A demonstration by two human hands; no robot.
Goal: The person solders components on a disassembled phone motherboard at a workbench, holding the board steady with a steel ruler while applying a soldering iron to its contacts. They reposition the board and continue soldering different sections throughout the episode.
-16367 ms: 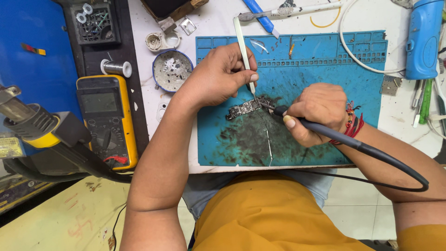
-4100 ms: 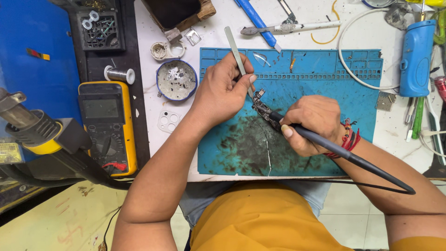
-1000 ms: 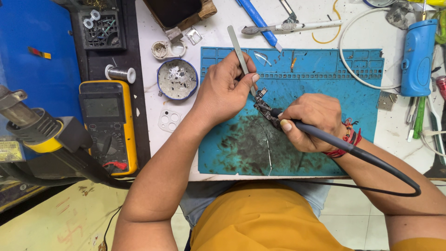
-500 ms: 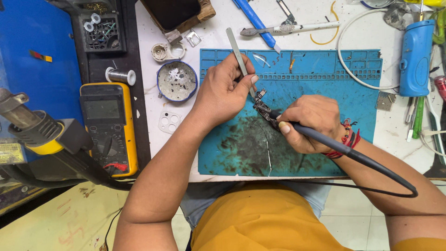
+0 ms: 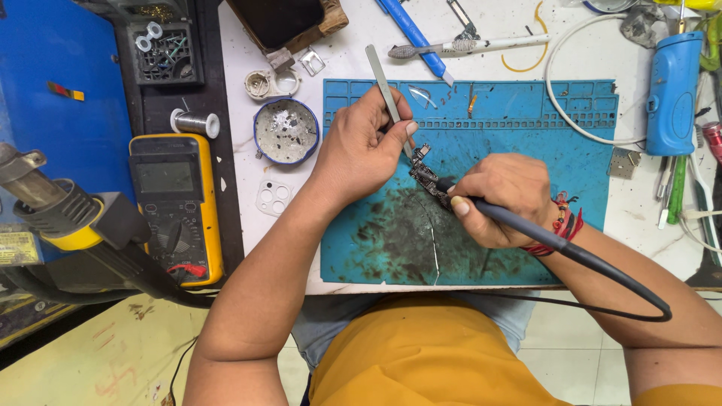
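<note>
Left hand [image 5: 361,150]: fingers closed around metal tweezers [image 5: 385,86], tips angled down to the small circuit board [image 5: 426,174]; upper end of tweezers projecting past the knuckles toward the top of the mat.

Right hand [image 5: 500,195]: fingers closed in a pen grip on black soldering iron handle [image 5: 519,225], tip at the circuit board; black cable [image 5: 632,289] looping off the front table edge. Red thread bands [image 5: 560,225] on the wrist.

Small circuit board: dark, narrow, lying on the blue work mat [image 5: 526,135] between the two hands, near mat centre, tilted diagonally.

Blue work mat: stained dark across lower half, set on white table [image 5: 241,225].

Left of mat: round tin of solder residue [image 5: 286,131], small white frame part [image 5: 273,198], yellow multimeter [image 5: 174,203], solder spool [image 5: 194,122], black parts tray [image 5: 162,51], hot-air gun with yellow collar [image 5: 68,218].

Above mat: toothbrush [image 5: 466,46], blue-handled tool [image 5: 414,34].

Right of mat: blue handheld device [image 5: 671,90], white cable [image 5: 556,98].
</note>
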